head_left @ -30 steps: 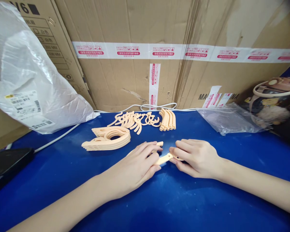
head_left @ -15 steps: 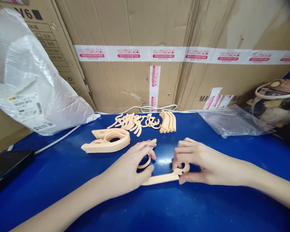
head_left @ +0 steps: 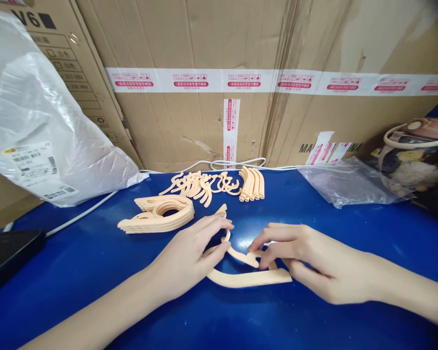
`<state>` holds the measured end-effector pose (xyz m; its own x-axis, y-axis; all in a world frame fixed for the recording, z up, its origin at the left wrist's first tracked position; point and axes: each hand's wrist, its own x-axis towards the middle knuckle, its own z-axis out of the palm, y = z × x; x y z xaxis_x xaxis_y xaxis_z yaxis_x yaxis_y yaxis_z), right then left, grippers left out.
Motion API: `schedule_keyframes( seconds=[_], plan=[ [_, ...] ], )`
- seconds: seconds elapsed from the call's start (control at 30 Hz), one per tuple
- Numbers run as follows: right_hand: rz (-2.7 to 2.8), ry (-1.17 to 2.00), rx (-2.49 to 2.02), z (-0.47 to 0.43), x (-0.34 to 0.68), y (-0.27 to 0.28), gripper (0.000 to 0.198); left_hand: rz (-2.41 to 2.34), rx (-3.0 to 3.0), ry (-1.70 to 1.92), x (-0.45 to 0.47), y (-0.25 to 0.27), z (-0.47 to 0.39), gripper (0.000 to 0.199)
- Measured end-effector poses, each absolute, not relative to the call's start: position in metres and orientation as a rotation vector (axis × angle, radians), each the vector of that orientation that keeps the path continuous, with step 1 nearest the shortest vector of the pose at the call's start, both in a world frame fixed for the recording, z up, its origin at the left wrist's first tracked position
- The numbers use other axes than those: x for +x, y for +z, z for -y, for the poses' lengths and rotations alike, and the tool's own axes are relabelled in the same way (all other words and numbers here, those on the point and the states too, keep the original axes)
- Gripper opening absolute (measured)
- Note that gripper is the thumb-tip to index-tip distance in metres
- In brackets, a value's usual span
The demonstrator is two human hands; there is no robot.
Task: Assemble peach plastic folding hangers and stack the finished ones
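Observation:
A cream plastic folding hanger (head_left: 248, 279) lies in front of me on the blue table, partly covered by my hands. My left hand (head_left: 200, 248) grips its left part, thumb and fingers around the middle, and one tip sticks out beyond the fingers. With bent fingers my right hand (head_left: 299, 257) holds the inner arm and joint on the right side. The inner arm (head_left: 243, 256) stands apart from the long outer arm. Just beyond my left hand sits a stack of similar hanger bodies (head_left: 175, 224).
Farther back lie a pile of loose hooks (head_left: 197, 185) and a row of curved arm pieces (head_left: 251, 184). A white plastic mailer (head_left: 58, 121) and a black phone-like device (head_left: 10, 257) are at left. A clear bag (head_left: 350, 184) lies at right, before cardboard boxes (head_left: 190, 121).
My right hand has shifted its fingers from the right end onto the inner arm. That arm now shows spread away from the long outer arm.

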<state>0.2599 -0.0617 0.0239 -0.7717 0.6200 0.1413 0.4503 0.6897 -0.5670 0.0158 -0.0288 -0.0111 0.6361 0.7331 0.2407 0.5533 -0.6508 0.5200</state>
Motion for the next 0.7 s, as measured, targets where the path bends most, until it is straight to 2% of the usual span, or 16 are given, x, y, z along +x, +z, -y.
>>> schedule_keyframes(
  seconds=[0.1, 0.33, 0.5, 0.7],
  plan=[
    [2.619, 0.677, -0.836, 0.067, 0.255, 0.018, 0.004, -1.016, 2.524, 0.602, 0.017, -0.013, 0.028, 0.025],
    [2.717, 0.458, -0.853, 0.067, 0.253, 0.015, 0.032, -1.024, 2.612, 0.574, 0.017, -0.009, 0.03, 0.023],
    [2.67, 0.322, -0.889, 0.048, 0.264, 0.009, 0.031, -0.934, 2.636, 0.545, 0.013, -0.006, 0.028, 0.026],
    [2.533, 0.17, -0.928, 0.035, 0.269, -0.008, 0.032, -0.891, 2.695, 0.511, 0.011, -0.01, 0.027, 0.043]
  ],
)
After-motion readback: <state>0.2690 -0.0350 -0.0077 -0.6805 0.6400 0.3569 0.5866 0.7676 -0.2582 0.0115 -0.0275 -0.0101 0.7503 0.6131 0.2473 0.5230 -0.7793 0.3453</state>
